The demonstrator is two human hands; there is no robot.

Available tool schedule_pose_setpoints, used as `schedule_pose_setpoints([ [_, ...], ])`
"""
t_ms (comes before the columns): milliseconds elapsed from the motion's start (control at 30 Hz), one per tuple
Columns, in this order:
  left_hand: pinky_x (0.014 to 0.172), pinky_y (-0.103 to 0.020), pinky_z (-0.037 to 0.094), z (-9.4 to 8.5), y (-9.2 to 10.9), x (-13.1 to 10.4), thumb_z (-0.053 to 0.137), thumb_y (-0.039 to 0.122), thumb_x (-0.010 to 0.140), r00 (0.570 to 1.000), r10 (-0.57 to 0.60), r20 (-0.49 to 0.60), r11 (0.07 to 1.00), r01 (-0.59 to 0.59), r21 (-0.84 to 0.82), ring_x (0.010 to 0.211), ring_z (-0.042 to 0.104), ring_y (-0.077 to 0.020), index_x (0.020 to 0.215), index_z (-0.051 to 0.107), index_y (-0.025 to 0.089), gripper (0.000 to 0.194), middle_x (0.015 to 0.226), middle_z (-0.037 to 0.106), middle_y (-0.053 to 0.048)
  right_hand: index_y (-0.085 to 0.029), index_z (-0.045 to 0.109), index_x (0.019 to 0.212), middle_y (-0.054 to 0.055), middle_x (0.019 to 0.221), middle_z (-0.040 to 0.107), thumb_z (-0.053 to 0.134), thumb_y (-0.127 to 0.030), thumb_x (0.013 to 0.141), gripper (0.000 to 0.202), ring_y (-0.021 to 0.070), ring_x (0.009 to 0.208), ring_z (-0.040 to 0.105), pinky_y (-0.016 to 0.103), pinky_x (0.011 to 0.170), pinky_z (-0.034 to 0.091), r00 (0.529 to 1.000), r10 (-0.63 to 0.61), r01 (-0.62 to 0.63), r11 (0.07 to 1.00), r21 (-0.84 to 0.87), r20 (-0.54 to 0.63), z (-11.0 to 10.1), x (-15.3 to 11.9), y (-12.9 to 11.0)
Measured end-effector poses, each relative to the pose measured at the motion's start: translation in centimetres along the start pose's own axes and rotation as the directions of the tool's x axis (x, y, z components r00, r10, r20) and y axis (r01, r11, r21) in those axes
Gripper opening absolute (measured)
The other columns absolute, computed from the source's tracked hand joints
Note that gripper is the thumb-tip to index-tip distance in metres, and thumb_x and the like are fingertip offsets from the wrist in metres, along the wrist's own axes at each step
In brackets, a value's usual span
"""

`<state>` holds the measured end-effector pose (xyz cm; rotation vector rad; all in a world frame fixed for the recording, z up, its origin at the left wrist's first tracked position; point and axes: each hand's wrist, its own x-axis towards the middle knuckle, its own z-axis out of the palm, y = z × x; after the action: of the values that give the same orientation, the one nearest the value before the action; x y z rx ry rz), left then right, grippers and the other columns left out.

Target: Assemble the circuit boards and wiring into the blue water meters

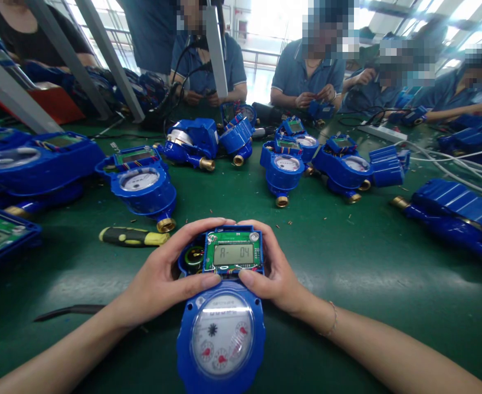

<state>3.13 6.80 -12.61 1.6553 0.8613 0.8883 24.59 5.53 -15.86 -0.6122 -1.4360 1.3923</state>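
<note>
A blue water meter (221, 339) lies in front of me, its round white dial with red pointers facing up. At its far end sits a green circuit board with a small display (233, 253) that reads "A- 04". My left hand (170, 268) wraps round the left side of this display housing, thumb along the near edge. From the right, my right hand (276, 268) grips the same housing, its thumb close to the other one. The fingertips behind the housing are mostly hidden. Beyond my left hand rests a yellow and black screwdriver (134, 236).
Several other blue water meters with brass ends, such as this one (142, 183) and this closed one (458, 219), lie across the green table (339, 262). A dark thin tool (70, 311) is by my left forearm. White cables (466, 164) run at right. Co-workers sit opposite.
</note>
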Motion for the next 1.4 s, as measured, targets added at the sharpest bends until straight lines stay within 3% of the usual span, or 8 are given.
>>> schedule_pose_setpoints([
  [333, 0.113, -0.029, 0.038, 0.15, 0.0, 0.16, 0.074, 0.032, 0.08, 1.0, -0.011, 0.017, 1.0, 0.011, -0.015, 0.137, 0.041, -0.0222, 0.133, 0.048, 0.045, 0.061, 0.144, 0.051, 0.007, -0.031, 0.042, 0.132, 0.005, 0.128, 0.052, 0.074, -0.029, 0.08, 0.061, 0.0255, 0.12, 0.052, 0.046, 0.104, 0.046, 1.0, 0.017, -0.017, 1.0, 0.026, -0.002, 0.11, 0.01, -0.29],
  [600, 0.112, -0.038, 0.041, 0.05, -0.05, -0.01, 0.074, 0.03, 0.08, 1.0, 0.004, 0.007, 1.0, -0.004, 0.0, 0.136, 0.043, -0.0271, 0.135, 0.048, 0.041, 0.062, 0.143, 0.051, 0.002, -0.032, 0.041, 0.131, 0.005, 0.127, 0.053, 0.073, -0.038, 0.082, 0.059, 0.026, 0.118, 0.054, 0.048, 0.102, 0.047, 1.0, 0.019, -0.02, 1.0, -0.018, -0.02, 0.29, 0.03, -0.31],
  [867, 0.113, -0.034, 0.039, 0.18, 0.09, 0.11, 0.074, 0.031, 0.08, 1.0, -0.008, 0.018, 1.0, 0.008, -0.028, 0.136, 0.042, -0.025, 0.134, 0.049, 0.043, 0.061, 0.143, 0.051, 0.004, -0.031, 0.041, 0.132, 0.006, 0.129, 0.051, 0.074, -0.036, 0.081, 0.06, 0.0276, 0.121, 0.053, 0.05, 0.105, 0.045, 0.999, 0.027, -0.028, 0.999, -0.031, -0.016, 0.08, -0.02, -0.24],
  [1233, 0.112, -0.035, 0.04, 0.76, 0.29, 0.03, 0.078, 0.031, 0.076, 0.998, -0.001, -0.07, 0.998, -0.004, -0.066, 0.133, 0.046, -0.0269, 0.131, 0.055, 0.037, 0.059, 0.139, 0.056, 0.001, -0.032, 0.042, 0.131, 0.005, 0.129, 0.051, 0.074, -0.033, 0.081, 0.06, 0.0271, 0.12, 0.053, 0.049, 0.105, 0.044, 0.999, 0.023, -0.023, 1.0, -0.02, -0.024, 0.09, -0.08, -0.29],
  [1400, 0.11, -0.032, 0.041, 0.92, 0.36, 0.07, 0.078, 0.032, 0.077, 0.998, -0.012, -0.062, 0.996, 0.006, -0.093, 0.132, 0.046, -0.0254, 0.13, 0.055, 0.037, 0.059, 0.139, 0.056, 0.002, -0.033, 0.043, 0.131, 0.004, 0.128, 0.051, 0.075, -0.03, 0.081, 0.059, 0.0266, 0.12, 0.052, 0.048, 0.106, 0.043, 0.999, 0.026, -0.025, 1.0, 0.01, -0.027, 0.11, -0.09, -0.36],
])
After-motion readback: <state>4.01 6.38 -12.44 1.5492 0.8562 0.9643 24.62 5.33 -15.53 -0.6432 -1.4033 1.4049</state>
